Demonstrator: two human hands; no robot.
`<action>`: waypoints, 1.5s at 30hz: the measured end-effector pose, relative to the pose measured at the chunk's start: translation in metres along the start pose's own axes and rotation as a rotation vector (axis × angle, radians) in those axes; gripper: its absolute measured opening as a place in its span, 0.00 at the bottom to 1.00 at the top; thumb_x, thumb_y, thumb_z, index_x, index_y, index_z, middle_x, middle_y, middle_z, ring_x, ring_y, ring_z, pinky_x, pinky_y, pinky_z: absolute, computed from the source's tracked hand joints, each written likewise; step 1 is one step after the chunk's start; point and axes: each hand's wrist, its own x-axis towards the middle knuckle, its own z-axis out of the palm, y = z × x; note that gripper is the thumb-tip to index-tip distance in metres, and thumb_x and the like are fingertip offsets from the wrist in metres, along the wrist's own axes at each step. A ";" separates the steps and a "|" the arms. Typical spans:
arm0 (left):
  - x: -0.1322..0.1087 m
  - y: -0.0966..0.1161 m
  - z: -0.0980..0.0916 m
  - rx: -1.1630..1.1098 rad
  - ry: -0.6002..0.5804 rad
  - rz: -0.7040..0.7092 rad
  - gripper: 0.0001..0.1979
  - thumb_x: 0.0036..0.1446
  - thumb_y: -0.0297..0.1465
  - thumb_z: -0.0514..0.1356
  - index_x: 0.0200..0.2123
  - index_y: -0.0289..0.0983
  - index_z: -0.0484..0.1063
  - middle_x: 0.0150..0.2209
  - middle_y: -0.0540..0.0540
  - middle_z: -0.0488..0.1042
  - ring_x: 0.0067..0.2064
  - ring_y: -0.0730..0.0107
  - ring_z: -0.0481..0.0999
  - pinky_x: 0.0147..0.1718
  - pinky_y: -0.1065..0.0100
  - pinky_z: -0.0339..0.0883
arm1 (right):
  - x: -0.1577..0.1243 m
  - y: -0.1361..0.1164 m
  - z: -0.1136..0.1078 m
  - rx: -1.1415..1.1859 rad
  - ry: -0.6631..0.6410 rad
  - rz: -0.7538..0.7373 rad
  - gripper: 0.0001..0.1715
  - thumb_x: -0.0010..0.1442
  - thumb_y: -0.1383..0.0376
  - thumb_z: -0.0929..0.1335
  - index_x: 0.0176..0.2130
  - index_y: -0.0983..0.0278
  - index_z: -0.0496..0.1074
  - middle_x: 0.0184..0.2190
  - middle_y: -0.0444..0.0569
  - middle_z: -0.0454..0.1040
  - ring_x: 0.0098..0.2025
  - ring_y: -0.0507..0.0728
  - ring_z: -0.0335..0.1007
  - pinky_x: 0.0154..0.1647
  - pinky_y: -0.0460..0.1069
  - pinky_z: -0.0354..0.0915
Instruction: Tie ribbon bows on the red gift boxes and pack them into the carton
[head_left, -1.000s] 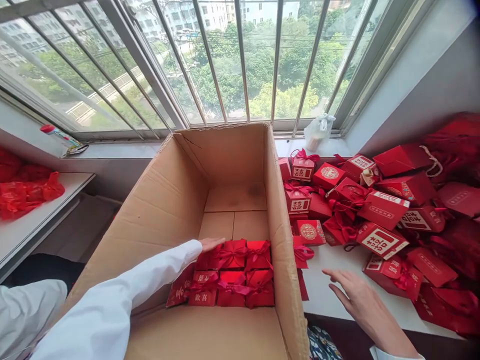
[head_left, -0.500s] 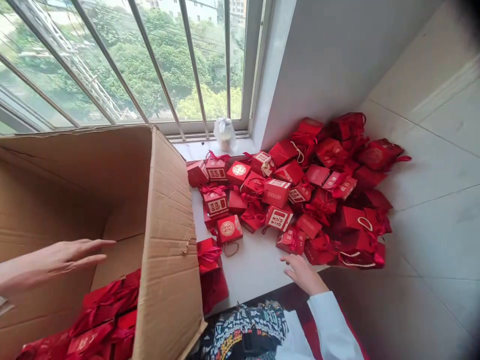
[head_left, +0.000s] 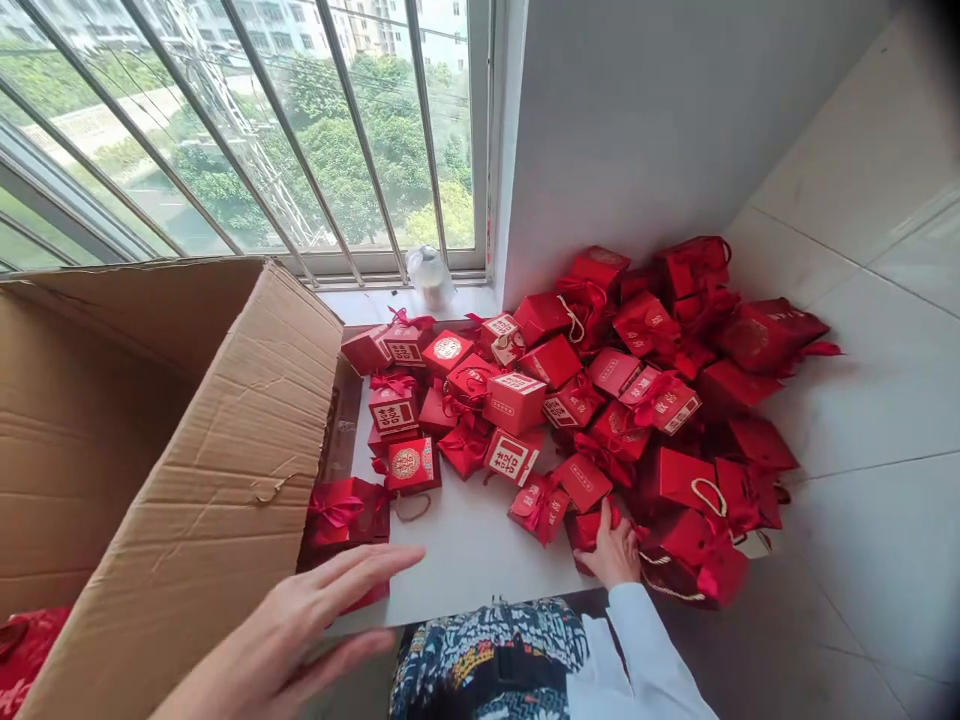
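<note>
My left hand (head_left: pixel 300 625) hovers open, fingers stretched out, over the table's front edge beside the big cardboard box (head_left: pixel 210 480). It points toward a red ribboned gift box (head_left: pixel 341 510) lying against the carton's outer wall. My right hand (head_left: pixel 613 550) rests on a small red gift box (head_left: pixel 589 528) at the near edge of a heap of red gift boxes (head_left: pixel 600 400); its fingers curl onto the box, and the grip itself is partly hidden. A corner of red boxes (head_left: pixel 22 640) shows inside the carton at bottom left.
The heap covers the white table (head_left: pixel 465 540) up to the grey wall corner on the right. A barred window (head_left: pixel 262 130) runs behind the carton, with a wrapped plastic cup (head_left: pixel 431 272) on its sill. Patterned dark clothing (head_left: pixel 480 660) shows at the bottom.
The view swung right. My left hand came out of the carton and now hovers over the table edge. My right hand moved forward onto a red box at the heap's near edge.
</note>
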 end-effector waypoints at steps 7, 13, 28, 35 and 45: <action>0.085 -0.002 0.133 -0.081 -0.183 -0.166 0.20 0.59 0.31 0.56 0.55 0.40 0.64 0.52 0.41 0.71 0.50 0.59 0.73 0.50 0.59 0.67 | -0.008 -0.006 -0.011 0.163 -0.031 0.010 0.61 0.45 0.58 0.72 0.64 0.74 0.37 0.44 0.63 0.67 0.46 0.69 0.68 0.46 0.56 0.62; 0.113 -0.019 0.172 -0.018 -0.326 -0.092 0.23 0.52 0.25 0.62 0.52 0.38 0.66 0.49 0.39 0.72 0.50 0.54 0.73 0.49 0.56 0.66 | -0.027 -0.020 -0.004 0.223 0.010 -0.033 0.61 0.43 0.63 0.73 0.64 0.75 0.37 0.46 0.62 0.67 0.49 0.68 0.66 0.48 0.55 0.61; 0.106 -0.014 0.160 -0.296 -0.158 0.157 0.56 0.36 0.35 0.72 0.65 0.41 0.44 0.62 0.34 0.54 0.62 0.47 0.58 0.57 0.50 0.58 | -0.061 -0.037 -0.107 0.324 0.109 -0.025 0.49 0.43 0.61 0.71 0.61 0.66 0.53 0.46 0.61 0.66 0.47 0.72 0.66 0.43 0.60 0.65; 0.119 0.016 0.155 -0.485 0.235 0.244 0.62 0.39 0.31 0.70 0.66 0.42 0.28 0.64 0.34 0.49 0.64 0.48 0.53 0.59 0.47 0.55 | -0.048 -0.095 -0.165 0.508 0.247 -0.219 0.58 0.43 0.53 0.74 0.64 0.63 0.47 0.56 0.63 0.61 0.55 0.75 0.60 0.49 0.67 0.62; 0.099 -0.003 0.103 -0.854 0.138 0.173 0.60 0.35 0.29 0.72 0.66 0.46 0.37 0.65 0.40 0.50 0.64 0.48 0.55 0.57 0.52 0.61 | -0.047 -0.055 -0.182 1.047 -0.176 -0.634 0.69 0.40 0.53 0.77 0.66 0.56 0.36 0.66 0.55 0.47 0.67 0.65 0.45 0.63 0.61 0.51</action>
